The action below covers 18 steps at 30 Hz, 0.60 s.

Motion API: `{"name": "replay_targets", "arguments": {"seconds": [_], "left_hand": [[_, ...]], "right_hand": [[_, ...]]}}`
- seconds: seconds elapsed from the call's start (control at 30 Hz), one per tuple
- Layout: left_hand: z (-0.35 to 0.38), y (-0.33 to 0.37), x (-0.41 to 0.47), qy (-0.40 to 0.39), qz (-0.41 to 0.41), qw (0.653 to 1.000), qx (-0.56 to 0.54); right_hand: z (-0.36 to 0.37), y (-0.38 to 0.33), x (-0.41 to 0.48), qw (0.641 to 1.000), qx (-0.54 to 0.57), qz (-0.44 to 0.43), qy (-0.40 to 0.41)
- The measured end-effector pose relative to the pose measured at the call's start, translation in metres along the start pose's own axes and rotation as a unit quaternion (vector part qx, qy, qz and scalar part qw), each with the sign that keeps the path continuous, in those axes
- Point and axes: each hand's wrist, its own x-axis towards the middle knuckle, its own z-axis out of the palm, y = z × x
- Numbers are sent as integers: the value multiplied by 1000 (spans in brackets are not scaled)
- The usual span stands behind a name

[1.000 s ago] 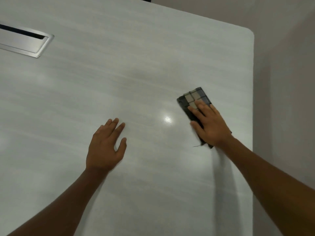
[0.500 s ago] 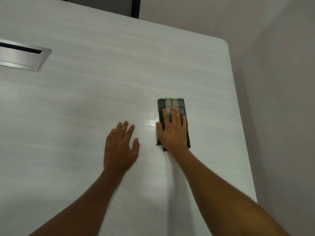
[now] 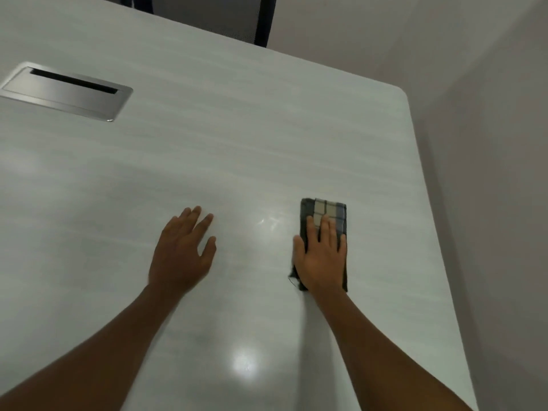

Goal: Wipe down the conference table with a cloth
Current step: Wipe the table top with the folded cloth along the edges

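Note:
A folded checked cloth [image 3: 324,212], dark grey with beige squares, lies flat on the pale conference table [image 3: 237,143]. My right hand [image 3: 321,256] presses on the cloth with straight fingers and covers its near half. My left hand [image 3: 182,253] rests flat on the bare tabletop to the left of the cloth, fingers straight, holding nothing. The two hands are about a hand's width apart.
A brushed metal cable hatch [image 3: 65,91] is set into the table at the far left. The table's right edge and rounded far corner [image 3: 400,93] border a grey wall. A dark chair back [image 3: 261,19] stands behind the far edge.
My right hand slid the cloth leftward from near the right edge, turning it straight, then a little back to the right. My left hand stayed flat on the table.

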Motion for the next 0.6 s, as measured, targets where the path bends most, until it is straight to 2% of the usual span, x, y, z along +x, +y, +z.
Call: {"name": "replay_targets", "arguments": {"seconds": [0.07,0.13,0.2,0.27,0.37,0.5,0.53,0.6], "left_hand": [[-1,-3,0,1,2,1000,-3],[0,-4,-2,0,1,1000,-4],[-2,-3,-2,3,-2,1000,-8],[-1,-1,-3,10,-18,1000,-9],[-2,-2,-3,29,-68,997,-1],[2,-3,-1,43,-68,997,2],[2,-3,0,48,-73,996,6],[1,-4,-1,65,-108,992,21]], "right_hand": [[3,-26,0,1000,-4,-22,-12],[6,-30,-20,996,3,-93,-9],[0,-14,-47,985,28,-171,-24],[-6,14,-63,976,37,-212,-32],[-9,36,-52,985,31,-168,-5],[2,-10,4,999,16,-29,21],[4,-26,13,999,14,-29,11],[4,-42,16,995,5,-102,-5]]}}
